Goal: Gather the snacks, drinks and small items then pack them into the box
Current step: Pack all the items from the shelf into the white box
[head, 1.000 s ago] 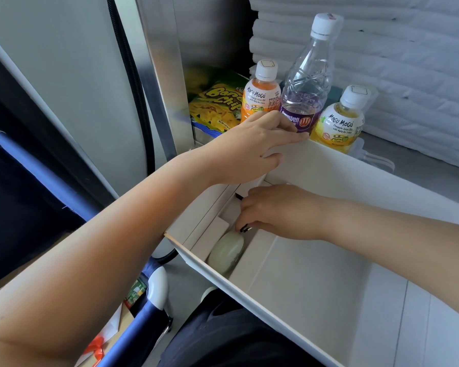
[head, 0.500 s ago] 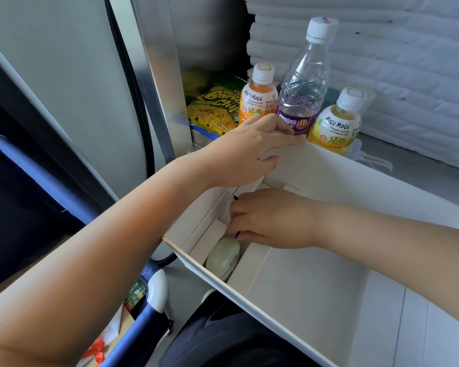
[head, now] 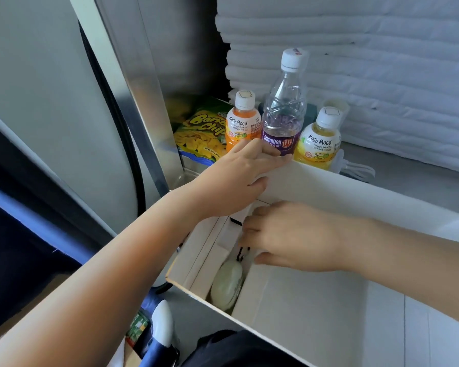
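A white cardboard box (head: 329, 192) lies open in front of me. My left hand (head: 239, 178) grips its far left corner wall. My right hand (head: 289, 234) is down inside the box at its left end, fingers curled over a small black item that is mostly hidden. A pale green oval case (head: 227, 284) lies in the box's left corner below that hand. Behind the box stand an orange Mogu Mogu bottle (head: 241, 125), a clear water bottle (head: 284, 107) with a purple label and a yellow Mogu Mogu bottle (head: 318, 139). A green banana chips bag (head: 199, 131) lies left of them.
A metal post (head: 143, 107) and a black cable (head: 117, 115) rise at the left. Stacked white padding (head: 382, 62) fills the back right. A white charger with cord (head: 355, 168) lies behind the box. A blue-and-white frame (head: 159, 327) sits below left.
My right hand has shifted slightly inside the box's left end, over the black item. The left hand has stayed on the box corner.
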A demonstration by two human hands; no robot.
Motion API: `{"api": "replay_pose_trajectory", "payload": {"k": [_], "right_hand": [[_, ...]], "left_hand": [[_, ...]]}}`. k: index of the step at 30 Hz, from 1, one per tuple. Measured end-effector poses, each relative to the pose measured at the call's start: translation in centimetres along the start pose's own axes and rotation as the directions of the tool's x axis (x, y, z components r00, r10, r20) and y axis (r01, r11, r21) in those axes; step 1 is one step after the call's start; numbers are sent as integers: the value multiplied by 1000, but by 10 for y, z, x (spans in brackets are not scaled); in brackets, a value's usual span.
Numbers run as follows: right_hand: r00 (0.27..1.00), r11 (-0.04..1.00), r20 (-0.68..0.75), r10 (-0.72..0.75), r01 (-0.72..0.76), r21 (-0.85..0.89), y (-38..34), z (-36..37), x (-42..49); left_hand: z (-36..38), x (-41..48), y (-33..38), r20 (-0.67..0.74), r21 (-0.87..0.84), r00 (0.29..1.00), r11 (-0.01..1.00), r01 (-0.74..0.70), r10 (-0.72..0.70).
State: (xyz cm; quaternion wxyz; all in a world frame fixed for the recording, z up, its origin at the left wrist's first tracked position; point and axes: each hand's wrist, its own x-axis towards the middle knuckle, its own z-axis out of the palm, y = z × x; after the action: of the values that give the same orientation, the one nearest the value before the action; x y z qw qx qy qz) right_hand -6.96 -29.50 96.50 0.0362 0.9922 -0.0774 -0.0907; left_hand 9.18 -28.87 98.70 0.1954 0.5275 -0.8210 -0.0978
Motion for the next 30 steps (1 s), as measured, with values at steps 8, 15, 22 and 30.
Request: {"api": "replay_pose_trajectory", "payload": {"k": [8, 15, 22, 30], "right_hand": [[780, 874, -437, 447, -486, 26, 12, -20, -80], [722, 823, -434, 539, -561, 89, 24, -5, -85], [734, 853, -508, 451, -522, 3, 27, -7, -85], [707, 854, -563, 428, -520, -4, 26, -1, -83]], "left_hand": [[3, 6, -3, 35, 23, 999, 1000, -3, 3], [6, 3, -9, 25, 42, 999, 998, -50, 49], [9, -1, -13, 1, 61, 995, 993, -103, 104], [-8, -31, -34, -145, -141, 978, 975, -172, 152]]}}
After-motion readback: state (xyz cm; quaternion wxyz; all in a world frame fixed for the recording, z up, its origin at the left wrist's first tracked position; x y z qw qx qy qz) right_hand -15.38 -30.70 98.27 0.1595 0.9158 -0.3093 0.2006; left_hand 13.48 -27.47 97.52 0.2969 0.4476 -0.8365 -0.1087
